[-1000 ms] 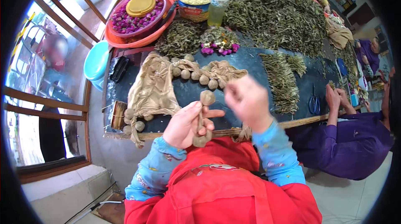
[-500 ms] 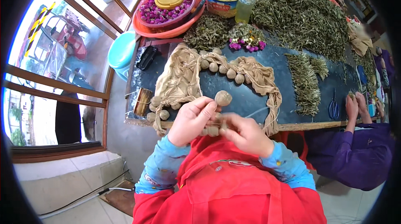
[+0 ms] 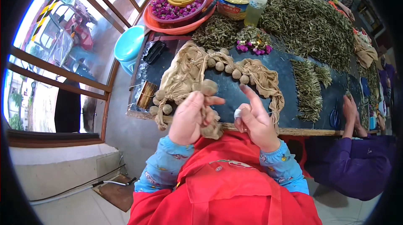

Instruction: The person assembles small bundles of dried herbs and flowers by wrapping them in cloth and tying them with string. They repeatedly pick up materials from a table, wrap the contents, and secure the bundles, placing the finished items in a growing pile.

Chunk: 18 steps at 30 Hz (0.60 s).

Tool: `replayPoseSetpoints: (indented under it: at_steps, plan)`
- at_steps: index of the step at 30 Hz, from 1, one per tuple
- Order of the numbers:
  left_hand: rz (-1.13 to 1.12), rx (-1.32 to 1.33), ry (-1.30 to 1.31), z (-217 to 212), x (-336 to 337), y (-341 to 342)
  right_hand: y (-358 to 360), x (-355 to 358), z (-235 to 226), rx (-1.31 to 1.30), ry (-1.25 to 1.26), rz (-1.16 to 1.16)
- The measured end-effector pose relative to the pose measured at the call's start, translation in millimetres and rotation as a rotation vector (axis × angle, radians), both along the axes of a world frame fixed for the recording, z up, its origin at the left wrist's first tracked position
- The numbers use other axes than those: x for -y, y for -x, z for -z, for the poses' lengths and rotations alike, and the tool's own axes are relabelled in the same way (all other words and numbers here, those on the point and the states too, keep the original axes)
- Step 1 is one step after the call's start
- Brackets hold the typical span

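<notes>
Right hand (image 3: 261,126): drawn clear to the right since half a second ago, when its fingers worked at the cloth beneath the ball; its index finger now points up, the others loosely bent, one bearing a white wrap (image 3: 238,113).

Left hand (image 3: 187,118): clasping fabric just below a cloth-wrapped ball (image 3: 208,87), one finger stretched out to the right.

Ball: above the left fist, near the front of the dark table (image 3: 289,116); a lower bundle (image 3: 213,130) of the same brown fabric hangs beneath the fingers, before the red apron (image 3: 235,185).

Loose neck: should the left clasp slacken, the gathered fabric could open and the ball lose its round shape.

Draped cloth: a knotted brown cloth (image 3: 182,71) arches across the tabletop, its right end (image 3: 275,103) close to the right hand; a careless swing of the blue sleeve (image 3: 283,164) could snag it and pull the row out of place.

Thread: none can be made out between the hands; whether the right fingers pinch one cannot be told.

Blur and cover: motion smears the ball, the left palm hides the neck, and a co-worker's hands (image 3: 348,107) at far right are partly obscured.
</notes>
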<state>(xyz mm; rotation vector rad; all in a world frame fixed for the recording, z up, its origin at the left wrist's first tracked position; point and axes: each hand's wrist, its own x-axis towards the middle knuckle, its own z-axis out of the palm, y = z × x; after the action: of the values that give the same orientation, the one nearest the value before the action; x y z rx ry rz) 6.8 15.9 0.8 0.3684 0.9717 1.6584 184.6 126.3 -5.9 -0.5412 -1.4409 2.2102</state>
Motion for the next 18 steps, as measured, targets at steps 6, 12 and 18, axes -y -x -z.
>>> replayPoseSetpoints:
  at_steps: [6, 12, 18]
  plan:
    - [0.112, 0.142, -0.058, 8.1, -8.0, -25.6, 8.0, 2.7, 9.8, -0.198, 0.239, 0.002]
    - [-0.035, -0.140, -0.074, 14.2, -9.0, -23.0, 13.6, -0.5, 27.6, -0.202, 0.144, 0.120]
    - [-0.069, -0.086, -0.001, 18.8, -6.1, -24.3, 12.8, 8.7, 18.2, -0.140, -0.186, 0.069]
